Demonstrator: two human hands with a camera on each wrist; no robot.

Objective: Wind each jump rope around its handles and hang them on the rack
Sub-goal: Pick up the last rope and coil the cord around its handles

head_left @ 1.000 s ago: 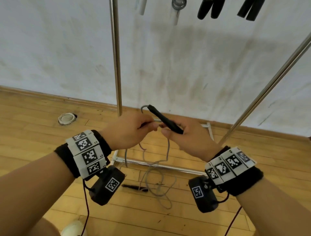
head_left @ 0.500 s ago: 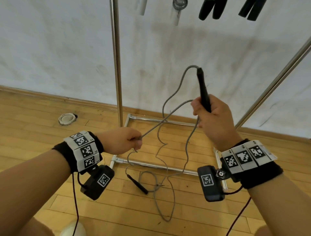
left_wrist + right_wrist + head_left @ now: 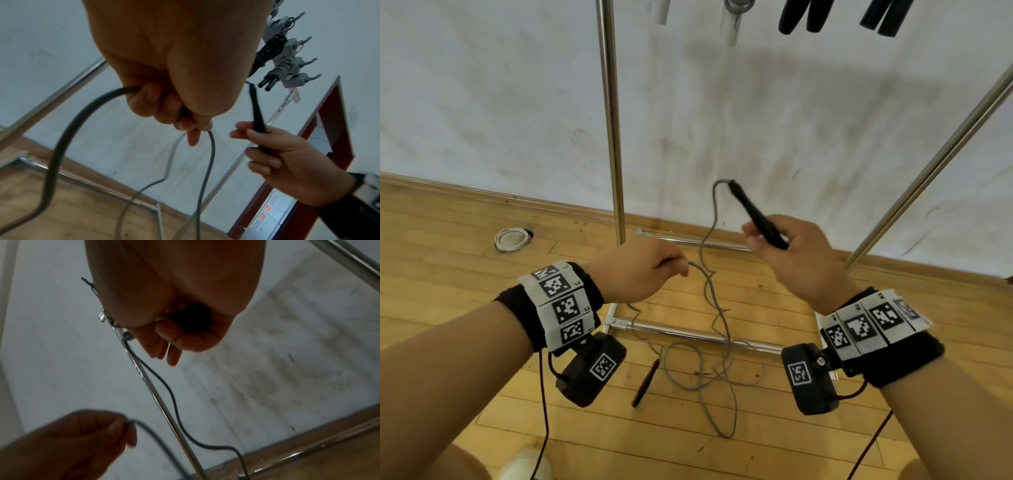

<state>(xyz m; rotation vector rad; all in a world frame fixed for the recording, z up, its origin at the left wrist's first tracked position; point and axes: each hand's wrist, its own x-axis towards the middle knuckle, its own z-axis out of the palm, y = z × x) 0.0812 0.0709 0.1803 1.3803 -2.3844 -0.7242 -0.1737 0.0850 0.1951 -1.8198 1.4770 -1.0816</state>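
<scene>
Right hand (image 3: 796,255) is gripping one black handle (image 3: 756,216); left hand (image 3: 635,269) is pinching the grey rope (image 3: 714,301); second handle (image 3: 645,382) is lying on the floor.

- No readable words, brand names or numbers appear in any view.
- Left wristband (image 3: 560,305): square black-and-white coded markers, with tiny characters at their corners too small to make out.
- Left wrist camera (image 3: 590,370), just below that wristband: one coded marker on its housing.
- Right wristband (image 3: 873,320): the same kind of coded markers, likewise without legible text.
- Right wrist camera (image 3: 810,378), just below the right wristband: one coded marker.
</scene>
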